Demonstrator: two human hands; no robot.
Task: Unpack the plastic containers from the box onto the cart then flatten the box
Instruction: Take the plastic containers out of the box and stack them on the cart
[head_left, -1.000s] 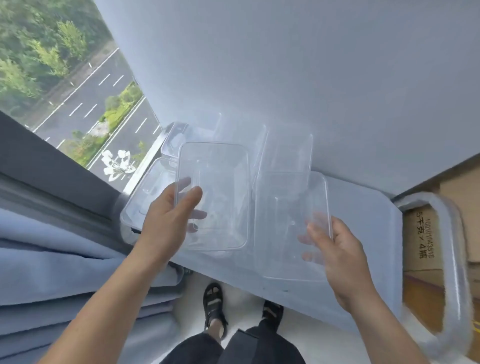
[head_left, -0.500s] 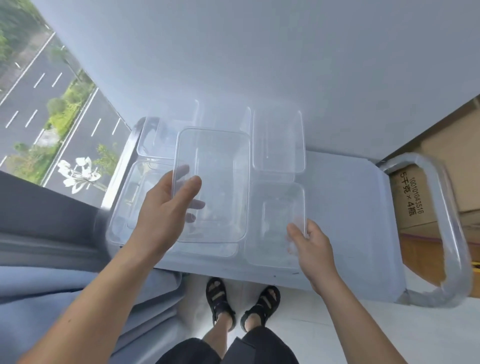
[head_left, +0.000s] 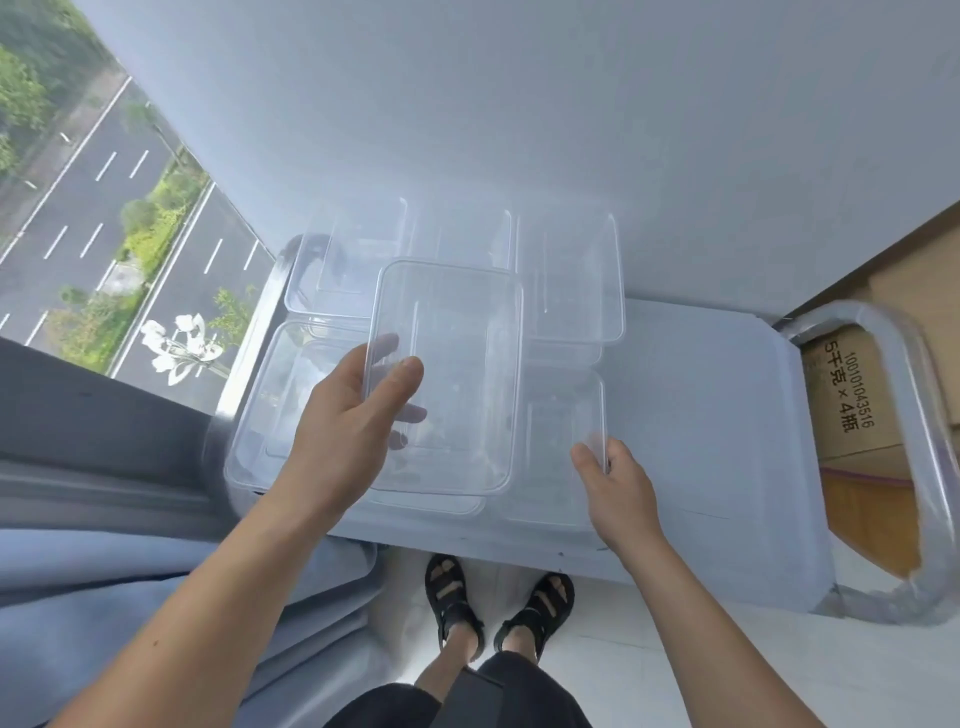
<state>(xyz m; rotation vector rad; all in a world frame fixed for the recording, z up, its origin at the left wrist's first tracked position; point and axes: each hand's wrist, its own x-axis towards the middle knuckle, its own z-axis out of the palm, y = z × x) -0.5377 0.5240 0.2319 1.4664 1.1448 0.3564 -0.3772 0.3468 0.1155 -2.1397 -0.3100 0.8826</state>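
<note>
My left hand (head_left: 358, 415) grips a clear rectangular plastic container (head_left: 457, 364) by its near left edge, thumb on top, fingers showing through underneath; it hovers over others. My right hand (head_left: 613, 483) pinches the near right corner of a second clear container (head_left: 556, 447) that sits low on the grey cart deck (head_left: 701, 415). Several more clear containers (head_left: 571, 280) lie on the cart's left half, toward the wall. A brown cardboard box (head_left: 841, 400) with printed text stands beyond the cart handle at the right.
The cart's wrapped metal handle (head_left: 930, 467) loops at the right end. A white wall (head_left: 519, 104) rises behind the cart. A window (head_left: 104, 208) and blue-grey curtain (head_left: 104, 561) are at the left. My sandalled feet (head_left: 498, 608) stand just before the cart's near edge.
The right hand's container has come down from tilted in the air to low on the cart deck. The left hand still holds its container above the others. The view has shifted.
</note>
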